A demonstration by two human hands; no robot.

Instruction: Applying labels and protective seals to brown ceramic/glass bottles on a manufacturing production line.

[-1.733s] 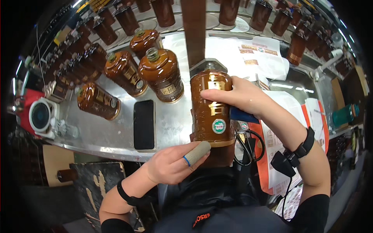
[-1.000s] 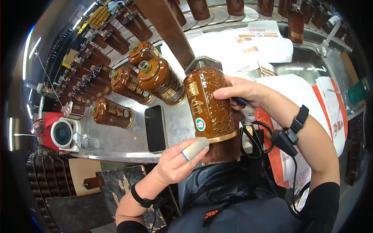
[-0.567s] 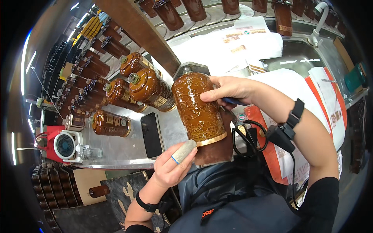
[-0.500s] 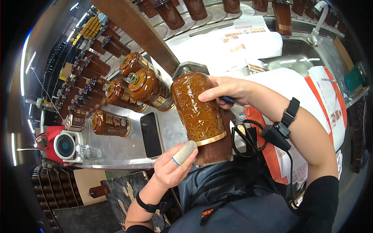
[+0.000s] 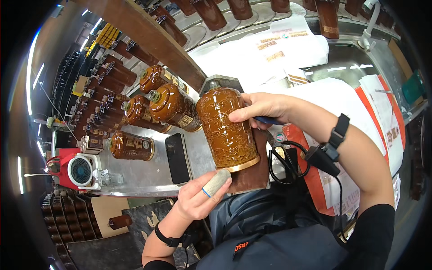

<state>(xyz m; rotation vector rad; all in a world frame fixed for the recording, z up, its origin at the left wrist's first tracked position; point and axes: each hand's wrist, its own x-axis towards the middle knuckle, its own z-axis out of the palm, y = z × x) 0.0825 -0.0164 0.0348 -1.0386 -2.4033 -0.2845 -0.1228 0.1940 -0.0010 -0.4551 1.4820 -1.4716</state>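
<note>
A brown glazed bottle [image 5: 227,128] with a raised pattern and a gold band at its base lies tilted before me, its neck pointing away. My right hand [image 5: 263,108] is closed round its upper right side, thumb on top. A slim dark-blue tool [image 5: 269,120] sticks out from under that hand's fingers; its kind is hidden. At the base, my left hand [image 5: 200,193] has its fingers curled against the gold band. One of its fingers wears a pale finger cot [image 5: 215,183] with a blue edge. Beneath the bottle is a brown rest [image 5: 252,177].
Several similar bottles [image 5: 173,105] and a black phone [image 5: 177,157] are to the left on the metal table. Black-handled scissors [image 5: 288,164] lie right of the bottle. White sheets [image 5: 270,49] and a sink [image 5: 342,65] are beyond; a small fan [image 5: 81,170] stands far left.
The bottle seems turned slightly about its length, showing a different part of its pattern. Both hands keep their places on it. The whole view has shifted slightly.
</note>
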